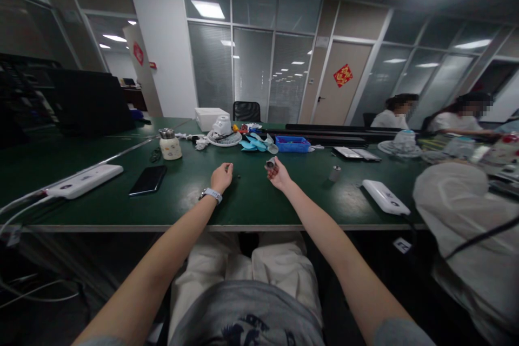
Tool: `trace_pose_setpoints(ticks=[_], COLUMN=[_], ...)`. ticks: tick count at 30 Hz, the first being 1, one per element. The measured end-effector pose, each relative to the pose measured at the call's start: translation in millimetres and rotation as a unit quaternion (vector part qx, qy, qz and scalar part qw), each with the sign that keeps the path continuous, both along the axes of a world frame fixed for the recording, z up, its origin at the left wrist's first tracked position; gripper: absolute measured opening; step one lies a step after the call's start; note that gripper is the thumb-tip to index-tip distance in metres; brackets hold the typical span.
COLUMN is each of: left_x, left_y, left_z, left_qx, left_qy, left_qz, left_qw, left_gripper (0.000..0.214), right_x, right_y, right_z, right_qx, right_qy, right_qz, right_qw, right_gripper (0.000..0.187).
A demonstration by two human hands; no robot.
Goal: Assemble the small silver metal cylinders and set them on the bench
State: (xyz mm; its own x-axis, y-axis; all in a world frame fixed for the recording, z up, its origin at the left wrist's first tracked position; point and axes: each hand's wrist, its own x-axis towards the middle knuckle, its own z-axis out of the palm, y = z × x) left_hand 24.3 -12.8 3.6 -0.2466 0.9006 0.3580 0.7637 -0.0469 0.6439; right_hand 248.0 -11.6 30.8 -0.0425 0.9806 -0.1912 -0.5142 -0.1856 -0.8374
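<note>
My left hand (221, 177), with a watch on its wrist, rests on the green table (251, 203) with its fingers curled in; a tiny thing may be pinched at the fingertips, too small to name. My right hand (277, 172) is raised slightly, palm up, its fingers closed round a small grey cylindrical part (270, 162). A tiny dark speck (238, 176) lies on the table between the hands. Beyond them lie a white fan guard with a motor housing (223, 134) and light blue fan blades (257, 144).
A black phone (148, 179), a white power strip (84, 181) and a small flask (170, 145) lie to the left. A blue tray (292, 144), a small grey cylinder (334, 173) and another white power strip (385, 197) lie right. A person in white (462, 211) sits close at right; two others sit farther back.
</note>
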Motion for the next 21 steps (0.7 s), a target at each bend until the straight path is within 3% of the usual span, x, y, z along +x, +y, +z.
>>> trace_pose_setpoints(ticks=[11,21], left_x=[2.0,2.4], left_y=[-4.0,-5.2], left_z=[2.7,4.3], left_qx=[-0.003,-0.015], left_qy=[-0.011,-0.012], left_qz=[0.0,0.0], left_qw=[1.0,1.0], left_gripper=[0.041,0.039], right_x=[6.3,4.8], right_y=[2.9,4.7], right_z=[-4.3,-4.8], right_qx=[-0.041,-0.012], right_qy=[0.056,0.029], right_qz=[-0.006,0.019], right_qw=[0.998,0.999], right_gripper=[0.049,0.049])
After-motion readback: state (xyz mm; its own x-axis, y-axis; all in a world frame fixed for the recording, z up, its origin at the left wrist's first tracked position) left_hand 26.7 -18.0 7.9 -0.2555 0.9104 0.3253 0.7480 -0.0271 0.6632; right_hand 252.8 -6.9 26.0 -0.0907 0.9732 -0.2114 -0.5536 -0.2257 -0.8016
